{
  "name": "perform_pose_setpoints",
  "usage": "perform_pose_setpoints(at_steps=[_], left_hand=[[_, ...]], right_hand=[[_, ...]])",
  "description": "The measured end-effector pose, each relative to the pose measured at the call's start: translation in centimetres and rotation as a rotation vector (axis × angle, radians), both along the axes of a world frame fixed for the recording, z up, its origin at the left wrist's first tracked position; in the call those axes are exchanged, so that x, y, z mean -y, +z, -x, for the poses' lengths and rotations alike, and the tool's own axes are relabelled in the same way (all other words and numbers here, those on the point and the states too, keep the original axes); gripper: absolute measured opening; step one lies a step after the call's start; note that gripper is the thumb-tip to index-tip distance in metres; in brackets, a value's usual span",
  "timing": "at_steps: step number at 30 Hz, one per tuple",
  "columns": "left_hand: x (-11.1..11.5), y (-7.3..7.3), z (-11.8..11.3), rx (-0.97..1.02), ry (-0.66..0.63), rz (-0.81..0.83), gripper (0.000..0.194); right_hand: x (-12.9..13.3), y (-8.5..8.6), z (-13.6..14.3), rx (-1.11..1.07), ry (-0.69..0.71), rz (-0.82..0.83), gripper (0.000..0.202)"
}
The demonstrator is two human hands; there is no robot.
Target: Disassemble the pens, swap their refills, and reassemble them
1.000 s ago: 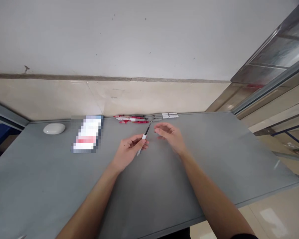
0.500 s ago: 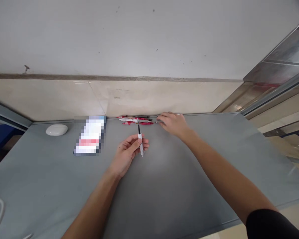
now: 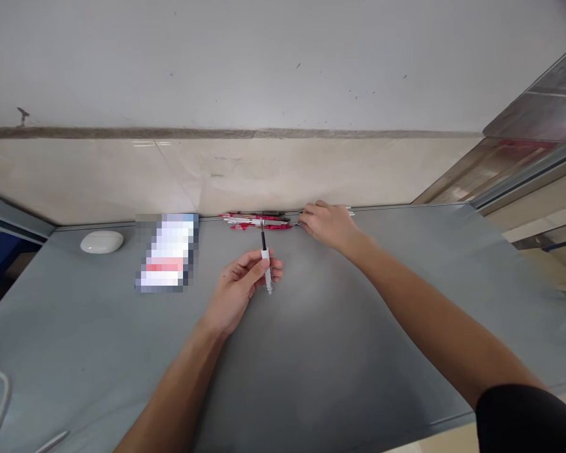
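Between the thumb and fingers of my left hand (image 3: 238,286) is a white pen barrel (image 3: 266,270) with a dark refill and thin metal tip pointing away from me. Just beyond it, several red, white and dark pens (image 3: 255,220) lie in a bundle along the wall. My right hand (image 3: 327,224) reaches down to the right of the bundle, its fingers bent together over small parts by the wall. What its fingertips grip is too small and covered to make out. Thin white pieces (image 3: 349,211) show just past that hand.
A grey table (image 3: 283,377) meets a tiled wall (image 3: 311,170). On the left lie a white oval case (image 3: 102,241) and a blurred-out phone (image 3: 167,251). A white cable (image 3: 4,396) curves at the lower left corner.
The view has shifted slightly. My right hand's fingers have drawn closer together near the wall, and more of the thin white pieces shows beyond it. My left hand keeps its grip on the white barrel.
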State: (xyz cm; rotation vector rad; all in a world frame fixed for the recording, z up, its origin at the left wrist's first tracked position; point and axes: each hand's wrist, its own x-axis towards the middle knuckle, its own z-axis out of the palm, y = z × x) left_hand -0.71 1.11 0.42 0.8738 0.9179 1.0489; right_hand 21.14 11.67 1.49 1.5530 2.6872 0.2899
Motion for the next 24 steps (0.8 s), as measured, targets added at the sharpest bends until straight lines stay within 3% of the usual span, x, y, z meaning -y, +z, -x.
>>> perform_pose_setpoints(at_steps=[7,11,17,20,24], left_hand=[[-0.1,-0.2,0.2,0.005,-0.002,-0.014,0.024],[-0.1,-0.2,0.3,0.003,0.005,-0.015,0.024],[-0.2,-0.1,0.5,0.010,0.016,-0.029,0.024],[-0.1,0.0,0.5,-0.009,0.017,-0.039,0.025],[0.0,0.1,0.6,-0.005,0.014,-0.049,0.026]], right_hand=[[0.0,0.1,0.3,-0.009,0.010,-0.012,0.036],[0.6,0.4,0.3,-0.153,-0.043,-0.024,0.029],[3.1,1.1,0.5,-0.783,-0.192,0.077,0.017],[4.7,0.7,0.7,-1.217,-0.209,0.238,0.017],[6.6,-0.2,1.4,-1.711,-0.304,0.589,0.033]])
